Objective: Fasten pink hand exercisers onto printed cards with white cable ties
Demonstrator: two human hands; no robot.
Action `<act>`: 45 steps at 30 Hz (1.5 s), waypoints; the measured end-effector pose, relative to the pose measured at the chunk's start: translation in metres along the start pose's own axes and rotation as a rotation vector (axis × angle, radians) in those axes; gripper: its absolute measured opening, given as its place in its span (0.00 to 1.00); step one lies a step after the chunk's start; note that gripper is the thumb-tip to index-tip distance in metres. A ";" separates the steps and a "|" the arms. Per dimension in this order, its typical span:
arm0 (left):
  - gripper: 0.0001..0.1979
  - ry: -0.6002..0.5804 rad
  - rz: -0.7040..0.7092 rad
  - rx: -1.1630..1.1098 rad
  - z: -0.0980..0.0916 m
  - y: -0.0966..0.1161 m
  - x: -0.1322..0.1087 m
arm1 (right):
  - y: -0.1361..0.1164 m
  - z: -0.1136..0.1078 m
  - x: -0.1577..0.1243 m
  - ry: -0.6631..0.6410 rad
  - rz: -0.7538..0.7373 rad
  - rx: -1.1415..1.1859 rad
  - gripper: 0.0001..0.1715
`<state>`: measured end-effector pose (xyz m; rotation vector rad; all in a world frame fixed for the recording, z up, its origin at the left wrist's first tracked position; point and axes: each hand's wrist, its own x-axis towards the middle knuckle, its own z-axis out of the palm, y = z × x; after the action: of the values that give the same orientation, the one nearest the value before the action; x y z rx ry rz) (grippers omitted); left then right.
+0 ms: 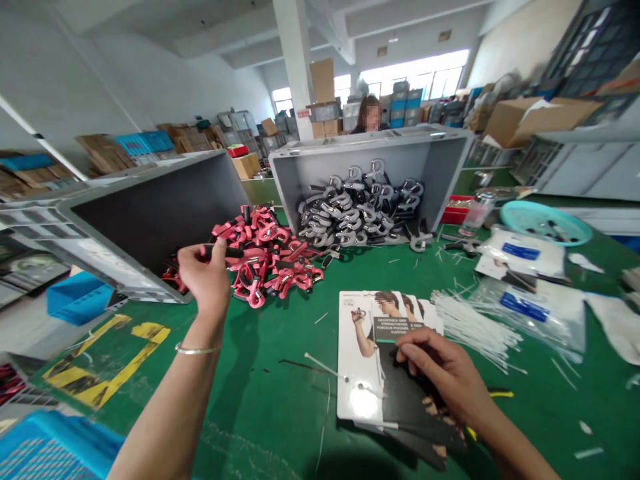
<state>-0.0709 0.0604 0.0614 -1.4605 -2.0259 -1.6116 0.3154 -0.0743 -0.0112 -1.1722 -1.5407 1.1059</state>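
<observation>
My left hand [207, 277] is closed round the black handle of a red hand grip strengthener [250, 257], at the edge of a heap of red grip strengtheners [285, 267] on the green table. My right hand [440, 367] rests over a fanned stack of printed packaging cards [353, 347], thumb and fingers pressed together; whatever they pinch is hidden. A white zip tie [323, 365] sticks through holes in the top card, which bears the words "adjustable grip strengthener". Right of the cards lies a bundle of white zip ties [475, 327].
A grey crate [443, 180] tipped on its side holds grey grip strengtheners [350, 213]. Another tipped crate [115, 253] stands left. At the right are plastic bags [530, 313], a turquoise tray [520, 217], pliers [460, 245] and a glass [477, 213]. A person [369, 117] is behind the crates.
</observation>
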 end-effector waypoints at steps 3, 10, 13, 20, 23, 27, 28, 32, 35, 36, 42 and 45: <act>0.13 0.125 0.339 -0.150 -0.048 0.047 -0.047 | -0.016 0.010 -0.009 0.088 0.079 0.200 0.13; 0.08 -0.342 1.175 -0.505 -0.074 0.133 -0.185 | -0.067 0.039 -0.041 -0.456 0.441 0.618 0.31; 0.13 -0.408 1.223 -0.511 -0.072 0.145 -0.207 | -0.071 0.027 -0.044 -0.259 0.520 0.587 0.27; 0.19 -0.481 0.825 -0.368 -0.052 0.120 -0.151 | -0.074 -0.011 0.006 -0.343 0.360 0.154 0.26; 0.17 -0.843 0.608 -0.400 -0.009 0.093 -0.127 | -0.071 -0.004 0.030 -0.396 0.355 0.125 0.28; 0.15 -0.968 0.503 -0.512 0.019 0.069 -0.130 | -0.058 0.003 0.039 -0.386 0.344 -0.011 0.29; 0.14 -0.992 0.500 -0.518 0.018 0.067 -0.134 | -0.055 0.003 0.037 -0.360 0.307 -0.090 0.29; 0.14 -1.114 0.536 -0.479 0.001 0.067 -0.147 | -0.046 -0.004 0.016 -0.235 0.056 -0.572 0.26; 0.13 -1.171 0.542 -0.502 -0.002 0.069 -0.148 | -0.047 -0.006 -0.005 -0.087 0.058 -0.850 0.25; 0.12 -1.158 0.513 -0.525 0.001 0.070 -0.148 | -0.048 -0.005 -0.011 -0.065 0.029 -0.865 0.23; 0.12 -1.049 0.405 -0.462 0.027 0.085 -0.148 | -0.046 0.012 -0.019 -0.136 -0.208 -0.727 0.12; 0.09 -1.085 0.431 -0.450 0.024 0.095 -0.152 | -0.040 0.019 -0.010 -0.110 -0.194 -0.653 0.06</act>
<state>0.0880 -0.0135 0.0162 -3.1654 -1.4603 -1.2084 0.2911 -0.0933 0.0221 -1.3518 -2.1406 0.5491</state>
